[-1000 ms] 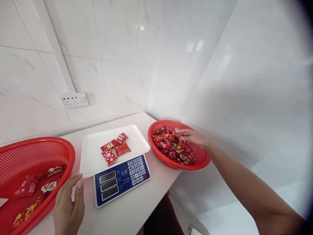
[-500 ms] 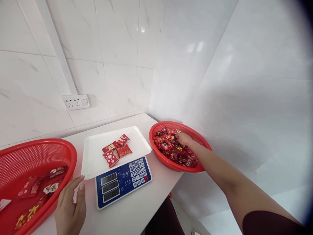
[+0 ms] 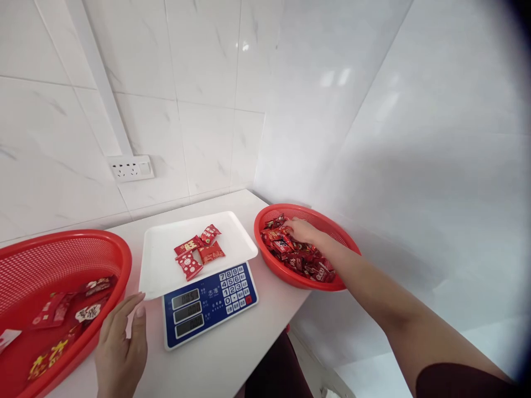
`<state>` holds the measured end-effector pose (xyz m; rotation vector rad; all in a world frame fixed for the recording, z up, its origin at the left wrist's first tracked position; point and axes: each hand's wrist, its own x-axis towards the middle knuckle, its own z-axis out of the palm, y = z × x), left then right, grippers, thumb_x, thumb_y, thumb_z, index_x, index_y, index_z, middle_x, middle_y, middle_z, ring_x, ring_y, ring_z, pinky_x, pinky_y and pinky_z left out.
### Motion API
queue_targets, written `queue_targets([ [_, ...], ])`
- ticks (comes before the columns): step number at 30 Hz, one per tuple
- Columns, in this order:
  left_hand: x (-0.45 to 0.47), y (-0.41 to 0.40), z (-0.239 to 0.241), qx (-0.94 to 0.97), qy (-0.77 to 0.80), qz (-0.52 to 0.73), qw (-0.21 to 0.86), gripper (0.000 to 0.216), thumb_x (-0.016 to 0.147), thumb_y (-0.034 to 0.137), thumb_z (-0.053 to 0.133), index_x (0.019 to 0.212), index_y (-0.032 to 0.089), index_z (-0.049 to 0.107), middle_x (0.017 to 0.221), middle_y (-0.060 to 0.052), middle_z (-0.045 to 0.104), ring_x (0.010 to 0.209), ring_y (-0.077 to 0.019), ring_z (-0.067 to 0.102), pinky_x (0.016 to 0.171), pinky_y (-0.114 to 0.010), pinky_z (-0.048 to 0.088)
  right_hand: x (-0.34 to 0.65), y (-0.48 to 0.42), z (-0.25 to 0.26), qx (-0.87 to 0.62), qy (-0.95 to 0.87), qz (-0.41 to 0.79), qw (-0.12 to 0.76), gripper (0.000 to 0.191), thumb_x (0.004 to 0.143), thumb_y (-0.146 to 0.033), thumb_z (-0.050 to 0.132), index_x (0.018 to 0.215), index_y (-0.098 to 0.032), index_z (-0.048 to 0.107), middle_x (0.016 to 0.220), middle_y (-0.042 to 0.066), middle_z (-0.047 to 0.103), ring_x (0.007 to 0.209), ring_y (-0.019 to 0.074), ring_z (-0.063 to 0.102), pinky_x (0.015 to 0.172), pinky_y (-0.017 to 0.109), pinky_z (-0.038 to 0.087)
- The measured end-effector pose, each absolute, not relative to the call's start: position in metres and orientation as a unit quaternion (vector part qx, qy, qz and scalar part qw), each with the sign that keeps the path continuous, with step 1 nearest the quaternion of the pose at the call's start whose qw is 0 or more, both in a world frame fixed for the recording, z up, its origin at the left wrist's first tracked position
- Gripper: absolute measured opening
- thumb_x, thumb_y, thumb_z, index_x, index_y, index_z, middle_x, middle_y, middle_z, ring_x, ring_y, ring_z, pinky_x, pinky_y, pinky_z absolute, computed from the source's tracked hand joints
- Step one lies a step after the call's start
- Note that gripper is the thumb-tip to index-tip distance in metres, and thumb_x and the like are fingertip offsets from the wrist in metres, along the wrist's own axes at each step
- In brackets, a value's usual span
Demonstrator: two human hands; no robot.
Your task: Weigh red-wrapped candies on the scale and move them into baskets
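My right hand (image 3: 302,230) reaches into the red basket (image 3: 344,246) at the right, its fingers curled down among several red wrapped candies (image 3: 298,255); what they grip is hidden. My left hand (image 3: 121,345) rests on the white counter with fingers stretched out, close to the front left corner of the white tray (image 3: 160,264). That tray sits on a blue digital scale (image 3: 209,303) and carries several red candy packets (image 3: 198,252). A larger red basket (image 3: 62,254) at the left holds a few red packets (image 3: 66,315).
The white counter (image 3: 232,354) ends just in front of the scale and right of the candy basket. Tiled walls close in behind and to the right. A white wall socket (image 3: 130,167) sits below a vertical white cable duct (image 3: 97,77).
My right hand has slid leftward across the candy pile in the right basket. My left hand has stayed in place beside the tray.
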<state>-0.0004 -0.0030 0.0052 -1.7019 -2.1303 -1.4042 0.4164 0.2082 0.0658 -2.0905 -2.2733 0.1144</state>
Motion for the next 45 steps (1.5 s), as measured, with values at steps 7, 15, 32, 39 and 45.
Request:
queue_targets([
  [7,-0.002,-0.002,-0.001,-0.567,-0.659,-0.490,0.058,0.030,0.088,0.037,0.041,0.100,0.017,0.060,0.103,-0.011,0.064,0.101,-0.0230,0.057,0.086,-0.037,0.046,0.396,0.200,0.088,-0.662,-0.747,0.013,0.068,0.017,0.082,-0.020,0.054,0.090,-0.014,0.067,0.101,0.017,0.063,0.092,0.0281,0.059,0.079,0.034,0.041],
  [15,0.000,-0.004,-0.001,-0.569,-0.654,-0.496,0.052,0.027,0.090,0.032,0.041,0.101,0.017,0.060,0.104,-0.010,0.063,0.102,-0.0210,0.057,0.085,-0.035,0.048,0.277,0.178,0.120,-0.490,-0.844,0.136,0.171,0.020,0.083,-0.033,0.054,0.091,-0.022,0.068,0.094,0.003,0.067,0.084,0.0172,0.059,0.074,0.026,0.042],
  [32,0.004,-0.006,0.002,-0.574,-0.632,-0.518,0.054,0.024,0.091,0.028,0.041,0.103,0.016,0.059,0.103,-0.010,0.063,0.102,-0.0196,0.057,0.087,-0.036,0.048,0.283,0.093,0.106,-0.481,-0.777,0.265,0.307,0.030,0.082,-0.043,0.051,0.101,-0.023,0.063,0.095,0.005,0.065,0.070,0.0172,0.061,0.068,0.032,0.048],
  [39,0.004,-0.006,0.002,-0.571,-0.638,-0.514,0.050,0.025,0.091,0.029,0.041,0.103,0.016,0.059,0.103,-0.010,0.063,0.102,-0.0196,0.057,0.086,-0.036,0.048,0.309,0.067,0.070,-0.530,-0.707,0.379,0.273,0.034,0.075,-0.040,0.056,0.104,-0.023,0.061,0.115,0.008,0.062,0.100,0.0255,0.059,0.076,0.033,0.050],
  [45,0.004,-0.006,0.001,-0.573,-0.641,-0.508,0.053,0.026,0.091,0.029,0.040,0.103,0.016,0.059,0.104,-0.010,0.063,0.102,-0.0196,0.057,0.087,-0.036,0.047,0.305,0.061,0.062,-0.501,-0.690,0.451,0.264,0.041,0.075,-0.045,0.058,0.110,-0.023,0.061,0.113,0.008,0.065,0.104,0.0256,0.059,0.082,0.035,0.051],
])
